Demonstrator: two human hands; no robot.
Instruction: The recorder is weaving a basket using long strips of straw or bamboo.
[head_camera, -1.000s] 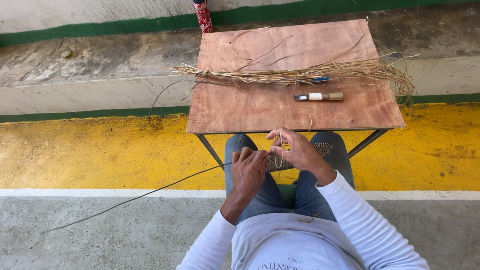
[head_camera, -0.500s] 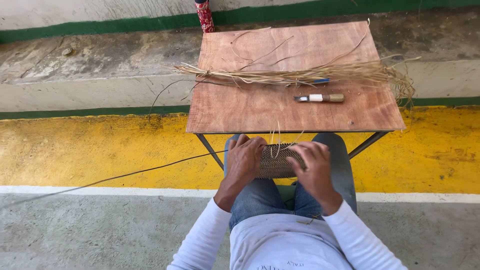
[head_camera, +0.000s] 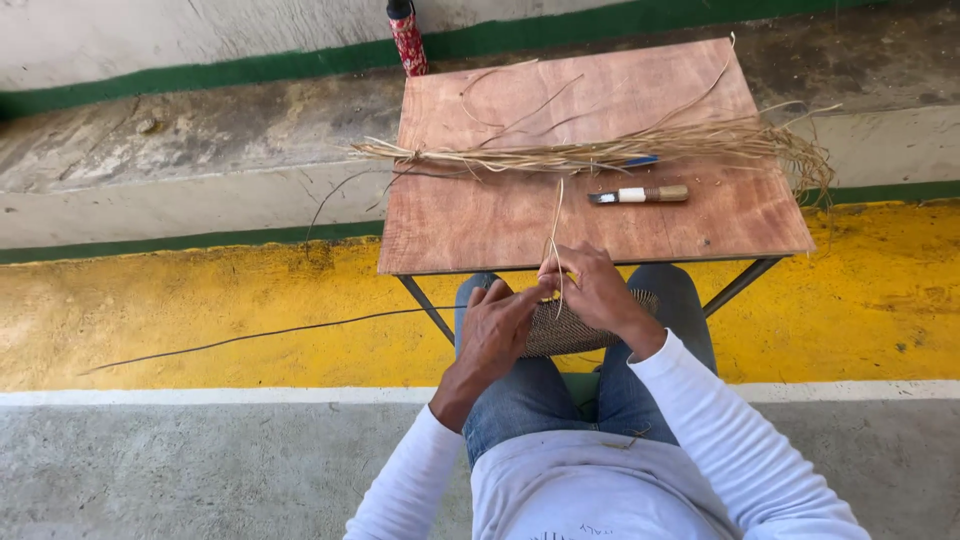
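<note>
Woven piece (head_camera: 568, 330), on the lap below the table (head_camera: 470, 220) edge: since half a second ago the right hand (head_camera: 598, 290) has lifted, pinching an upright straw strand (head_camera: 556, 240); left hand (head_camera: 497, 330) stays pressed against the weave, fingers curled, weaving ongoing.

Daylight is falling across a small plywood-topped table (head_camera: 470, 215) standing on thin metal legs (head_camera: 424, 306) over a worn, yellow-painted floor band (head_camera: 180, 300). A white line (head_camera: 200, 396) is separating the yellow from grey concrete (head_camera: 180, 470) in the foreground. Behind the table, a weathered concrete ledge (head_camera: 190, 150) is running below a pale wall (head_camera: 180, 40) edged with a green stripe (head_camera: 240, 65).
</note>
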